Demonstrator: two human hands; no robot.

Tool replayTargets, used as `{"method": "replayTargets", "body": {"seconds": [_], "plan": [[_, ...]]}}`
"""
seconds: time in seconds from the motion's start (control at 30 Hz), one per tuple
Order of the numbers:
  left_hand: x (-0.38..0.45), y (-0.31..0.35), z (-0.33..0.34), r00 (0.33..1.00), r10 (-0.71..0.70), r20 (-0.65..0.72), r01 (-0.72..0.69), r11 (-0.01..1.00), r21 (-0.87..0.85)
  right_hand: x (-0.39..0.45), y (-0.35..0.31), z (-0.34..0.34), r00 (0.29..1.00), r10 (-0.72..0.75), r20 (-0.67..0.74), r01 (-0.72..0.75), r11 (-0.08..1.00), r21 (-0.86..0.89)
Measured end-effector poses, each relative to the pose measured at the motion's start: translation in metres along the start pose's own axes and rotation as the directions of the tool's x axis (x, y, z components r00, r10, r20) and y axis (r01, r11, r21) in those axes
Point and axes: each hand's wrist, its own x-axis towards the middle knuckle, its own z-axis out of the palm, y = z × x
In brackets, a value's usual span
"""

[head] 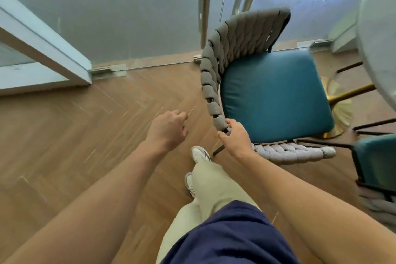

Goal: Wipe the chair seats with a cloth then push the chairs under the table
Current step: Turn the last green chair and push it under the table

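A chair with a teal seat cushion (276, 94) and a grey woven rope back (240, 34) stands on the wooden floor, facing the round pale table (377, 38) at the right edge. My right hand (234, 138) grips the chair's frame at the lower end of the rope-wrapped rim. My left hand (169, 128) hovers over the floor to the left of the chair, fingers loosely curled, holding nothing. No cloth is in view.
A second teal-seated chair (379, 161) shows partly at the right edge. The table's gold pedestal base (340, 103) sits under the table. Frosted glass panels (128, 10) and a white frame close off the back. My legs and shoes are below the chair.
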Motion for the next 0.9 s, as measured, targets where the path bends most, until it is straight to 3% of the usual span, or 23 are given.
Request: {"method": "replayTargets", "body": {"seconds": [0.2,0.3,0.43,0.53,0.6,0.73,0.8,0.83,0.9], "plan": [[0.103,-0.020,-0.030,0.954,0.263,0.141,-0.287,0.938,0.191,0.046,-0.027,0.021,0.990,0.137,-0.044,-0.133,0.987,0.086],[0.148,-0.025,-0.045,0.941,0.263,0.216,-0.305,0.932,0.197,0.064,-0.043,0.029,0.973,0.224,-0.047,-0.214,0.963,0.167],[0.204,-0.032,-0.050,0.952,0.095,0.290,-0.089,0.995,-0.037,0.079,-0.055,0.023,0.945,0.328,-0.004,-0.322,0.927,0.192],[0.237,-0.035,-0.044,0.916,-0.027,0.399,0.115,0.973,-0.198,0.082,-0.060,0.015,0.925,0.379,-0.013,-0.360,0.889,0.282],[0.255,-0.035,-0.038,0.869,-0.111,0.483,0.272,0.922,-0.277,0.082,-0.065,0.015,0.904,0.424,-0.049,-0.386,0.862,0.327],[0.284,-0.030,-0.029,0.760,-0.189,0.622,0.536,0.723,-0.436,0.082,-0.071,0.029,0.837,0.531,-0.132,-0.454,0.809,0.373],[0.299,-0.028,-0.027,0.740,-0.164,0.652,0.552,0.702,-0.451,0.079,-0.072,0.037,0.742,0.617,-0.264,-0.455,0.752,0.477],[0.307,-0.028,-0.028,0.736,-0.136,0.663,0.544,0.703,-0.459,0.077,-0.072,0.040,0.636,0.675,-0.375,-0.443,0.716,0.539],[0.319,-0.027,-0.028,0.726,-0.084,0.682,0.531,0.698,-0.479,0.070,-0.070,0.043,0.279,0.800,-0.532,-0.384,0.601,0.701]]}}
